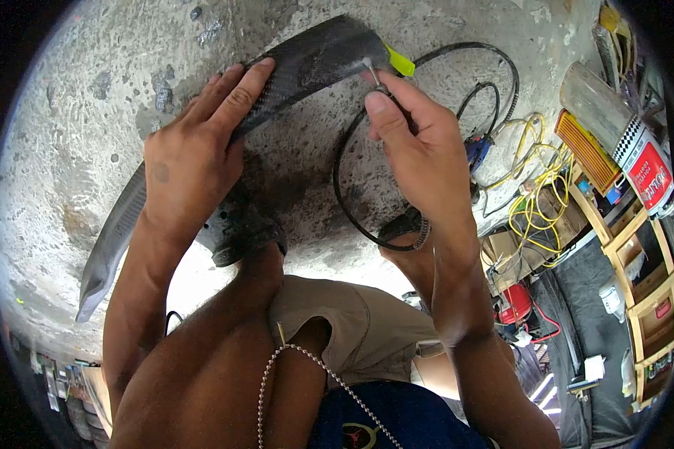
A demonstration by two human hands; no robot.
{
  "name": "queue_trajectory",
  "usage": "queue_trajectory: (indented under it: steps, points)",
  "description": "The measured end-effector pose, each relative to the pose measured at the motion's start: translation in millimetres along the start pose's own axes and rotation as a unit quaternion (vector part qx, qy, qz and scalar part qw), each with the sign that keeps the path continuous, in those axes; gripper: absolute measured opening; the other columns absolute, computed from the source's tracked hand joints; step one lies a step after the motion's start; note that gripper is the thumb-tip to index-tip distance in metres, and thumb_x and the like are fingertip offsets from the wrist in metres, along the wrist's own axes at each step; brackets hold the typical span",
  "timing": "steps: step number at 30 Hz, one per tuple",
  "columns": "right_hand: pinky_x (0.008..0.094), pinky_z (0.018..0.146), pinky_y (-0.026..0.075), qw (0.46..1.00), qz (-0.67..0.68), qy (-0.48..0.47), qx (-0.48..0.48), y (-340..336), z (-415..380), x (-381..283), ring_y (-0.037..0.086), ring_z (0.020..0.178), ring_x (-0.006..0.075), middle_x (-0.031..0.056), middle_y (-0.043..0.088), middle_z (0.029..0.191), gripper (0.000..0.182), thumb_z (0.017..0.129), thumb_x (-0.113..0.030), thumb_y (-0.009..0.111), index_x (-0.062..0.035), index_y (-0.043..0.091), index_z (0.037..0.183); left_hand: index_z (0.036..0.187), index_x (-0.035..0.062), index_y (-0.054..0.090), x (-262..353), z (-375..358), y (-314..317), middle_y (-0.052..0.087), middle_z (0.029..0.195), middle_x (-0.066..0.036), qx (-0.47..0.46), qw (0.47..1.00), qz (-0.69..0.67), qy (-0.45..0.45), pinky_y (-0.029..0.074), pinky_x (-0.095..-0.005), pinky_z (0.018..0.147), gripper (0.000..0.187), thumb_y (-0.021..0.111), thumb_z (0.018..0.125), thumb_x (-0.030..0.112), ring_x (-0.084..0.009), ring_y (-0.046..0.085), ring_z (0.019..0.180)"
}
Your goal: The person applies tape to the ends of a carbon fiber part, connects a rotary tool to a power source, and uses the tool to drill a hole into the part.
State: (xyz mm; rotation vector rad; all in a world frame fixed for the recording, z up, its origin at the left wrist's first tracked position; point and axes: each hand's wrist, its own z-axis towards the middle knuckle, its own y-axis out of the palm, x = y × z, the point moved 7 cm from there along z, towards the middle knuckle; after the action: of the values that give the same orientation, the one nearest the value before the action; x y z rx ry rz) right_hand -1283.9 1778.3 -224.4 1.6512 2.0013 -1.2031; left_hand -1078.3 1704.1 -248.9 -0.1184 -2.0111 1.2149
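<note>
A long, curved dark part (314, 63) with a woven pattern runs from the top centre down to the lower left, with yellow-green tape (401, 61) at its right end. My left hand (198, 142) grips its middle, fingers over the top face and thumb at the lower edge. In my right hand (416, 131) is a slim rotary tool (383, 88), pinched between thumb and fingers. Its tip meets the part near the taped end. From the tool a black flexible cable (338, 172) loops down past my right wrist.
Rough concrete floor (67, 142) lies under the part. A blue device (478, 152) and a tangled yellow cord (532, 217) are at the right, near a wooden rack (627, 262), a red tank (514, 303) and a red-and-white container (646, 168). My feet are below the part.
</note>
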Motion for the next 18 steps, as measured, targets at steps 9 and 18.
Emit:
queue_trajectory:
  steps: [9,18]
  points:
    - [0.0196,0.055,0.034,0.998,0.015,-0.052,0.029,-9,-13,1,0.041,0.061,0.0009,-0.0048,0.056,0.076,0.043,0.102,-0.025,0.062,-0.0043,0.057,0.140,0.146,0.0338,0.050,0,2,-2,0.064,0.134,-0.007,-0.013,1.000,-0.025,-0.010,0.061,-0.0376,0.083,0.086,0.068,0.072,-0.005,-0.0272,0.067,0.115]
    - [0.0412,0.079,0.055,0.976,-0.120,-0.184,0.003,6,-13,-25,0.069,0.093,0.0423,0.0230,0.069,0.111,0.050,0.096,-0.023,0.065,-0.0081,0.052,0.142,0.147,0.0348,0.050,-1,2,-3,0.064,0.134,-0.005,-0.007,0.999,-0.038,-0.005,0.061,-0.0375,0.081,0.087,0.068,0.071,-0.005,-0.0270,0.069,0.111]
